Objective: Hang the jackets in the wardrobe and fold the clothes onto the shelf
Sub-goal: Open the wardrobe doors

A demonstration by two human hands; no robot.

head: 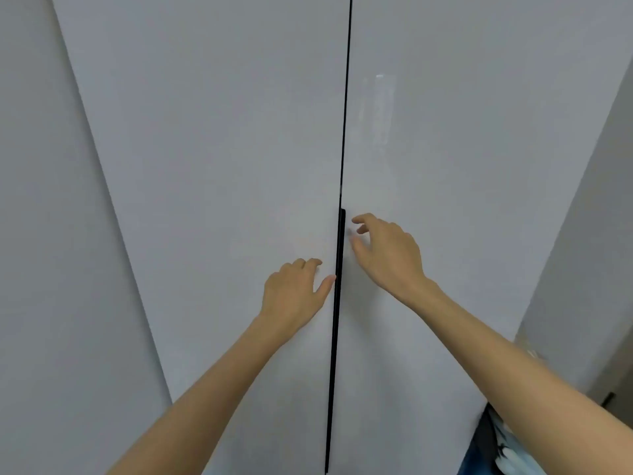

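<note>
My forearms reach up to closed wardrobe doors [239,166]; left hand [294,296] and right hand [387,255], loose and empty, should hook the dark centre gap [339,255] and pull evenly.

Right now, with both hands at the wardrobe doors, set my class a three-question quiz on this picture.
1. True or false: the wardrobe doors are wide open.
2. Which hand is higher in the picture? A) left hand B) right hand
3. Fill in: the left thumb tip sits at the dark ____ between the two doors.

Key: 1 false, only a narrow dark slit shows. 2 B. 3 gap.
</note>
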